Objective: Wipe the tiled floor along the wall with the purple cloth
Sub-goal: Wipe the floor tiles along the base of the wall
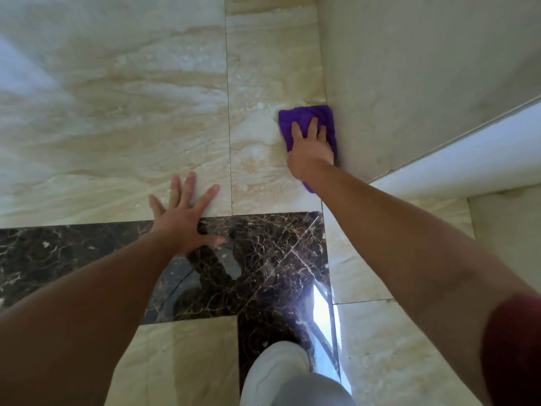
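Pressing flat, the right hand [310, 150] holds the purple cloth [304, 118] down under spread fingers rather than clenching it. Nearest the camera, a white shoe [273, 370] stands on the dark marble band [263, 244] that crosses the beige tiled floor [117, 112]. Just beyond it, the left hand [183, 221] lies open and empty, palm down, straddling the edge between dark band and beige tile. Farther off, the cloth sits on a beige tile, its right edge against the base of the wall [409, 68].
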Available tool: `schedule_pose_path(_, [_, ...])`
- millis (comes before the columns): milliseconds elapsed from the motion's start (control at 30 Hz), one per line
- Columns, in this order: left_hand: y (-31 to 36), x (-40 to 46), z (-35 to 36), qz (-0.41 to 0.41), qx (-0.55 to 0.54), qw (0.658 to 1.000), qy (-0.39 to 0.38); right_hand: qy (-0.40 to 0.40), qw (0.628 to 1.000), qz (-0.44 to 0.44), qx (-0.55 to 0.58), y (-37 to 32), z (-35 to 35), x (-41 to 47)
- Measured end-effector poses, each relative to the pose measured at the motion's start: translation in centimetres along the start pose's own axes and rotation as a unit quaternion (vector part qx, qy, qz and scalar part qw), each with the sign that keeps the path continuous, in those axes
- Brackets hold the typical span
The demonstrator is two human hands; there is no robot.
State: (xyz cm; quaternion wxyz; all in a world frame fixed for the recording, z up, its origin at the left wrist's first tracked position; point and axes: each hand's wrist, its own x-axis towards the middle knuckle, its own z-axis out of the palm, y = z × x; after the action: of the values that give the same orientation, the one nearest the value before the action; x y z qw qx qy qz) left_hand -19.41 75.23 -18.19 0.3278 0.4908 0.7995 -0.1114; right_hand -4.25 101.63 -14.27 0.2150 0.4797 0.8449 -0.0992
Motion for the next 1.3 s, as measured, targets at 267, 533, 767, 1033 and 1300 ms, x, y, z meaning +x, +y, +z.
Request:
schedule_pose_path(267, [-0.4,5.3,-7.9,-0.013,0.008,0.995,0.102,-0.042,0.999,0.002,0.007,1.3,0.9,-5.0])
schedule_pose_path(533, [-0.6,12.2,-8.5,0.015,0.04,0.975,0.22,-0.027,0.999,0.016,-0.012,0.2,-1.9,1.9])
schedule_pose_path(767, [-0.6,13.4,-6.1,0.008,0.018,0.966,0.259,0.06,0.997,0.032,-0.026,-1.7,1.2,3.7])
schedule_pose_path(1033, [-2.4,17.5,-10.9,-0.002,-0.003,0.956,0.295,0.088,0.996,0.03,0.001,-2.1,-0.4,8.7])
schedule_pose_path(1300, [-4.0,22.9,-14.6,-0.035,-0.011,0.952,0.303,0.169,0.979,0.08,0.078,-4.2,-1.8,14.1])
